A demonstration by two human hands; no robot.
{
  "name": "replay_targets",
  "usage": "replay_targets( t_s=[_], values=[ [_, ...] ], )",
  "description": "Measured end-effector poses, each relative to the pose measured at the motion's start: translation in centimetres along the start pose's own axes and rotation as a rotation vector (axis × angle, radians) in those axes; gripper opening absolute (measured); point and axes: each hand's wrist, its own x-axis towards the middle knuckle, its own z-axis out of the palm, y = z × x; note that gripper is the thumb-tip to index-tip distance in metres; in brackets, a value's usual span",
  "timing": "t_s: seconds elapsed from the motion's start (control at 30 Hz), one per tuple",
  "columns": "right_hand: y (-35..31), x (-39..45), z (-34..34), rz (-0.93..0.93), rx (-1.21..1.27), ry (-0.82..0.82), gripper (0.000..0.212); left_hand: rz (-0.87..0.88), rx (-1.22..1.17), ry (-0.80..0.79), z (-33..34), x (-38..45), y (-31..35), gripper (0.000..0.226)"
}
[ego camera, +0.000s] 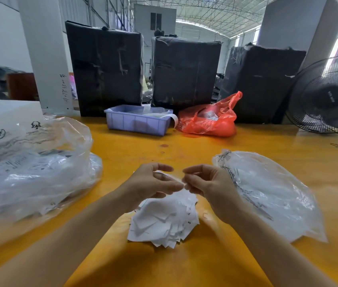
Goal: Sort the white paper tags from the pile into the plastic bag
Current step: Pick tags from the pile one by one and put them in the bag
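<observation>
A loose pile of white paper tags lies on the yellow table right in front of me. Above the pile's far edge my left hand and my right hand meet, fingers curled. Between their fingertips they pinch a blurred white tag. A clear plastic bag with white tags inside lies flat just right of my right hand. A larger crumpled clear bag holding printed tags sits at the left.
At the table's far side stand a lilac plastic bin and a red plastic bag, with three black wrapped bales behind them. A black fan stands at the far right. A white box sits far left.
</observation>
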Motion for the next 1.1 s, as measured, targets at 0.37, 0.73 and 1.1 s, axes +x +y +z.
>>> replay_targets(
  t_s=[0.37,0.73,1.1],
  values=[
    [0.4,-0.3,0.5,-0.244,-0.636,0.025,0.012,0.022,-0.055,0.277,-1.0,0.9,-0.5,0.019],
    [1.1,-0.5,1.2,-0.357,-1.086,-0.334,0.029,0.058,-0.171,0.376,-2.0,1.0,-0.5,0.035],
    [0.6,0.5,-0.7,-0.166,-0.469,0.130,0.027,0.069,-0.181,0.392,-2.3,1.2,-0.5,0.024]
  ],
)
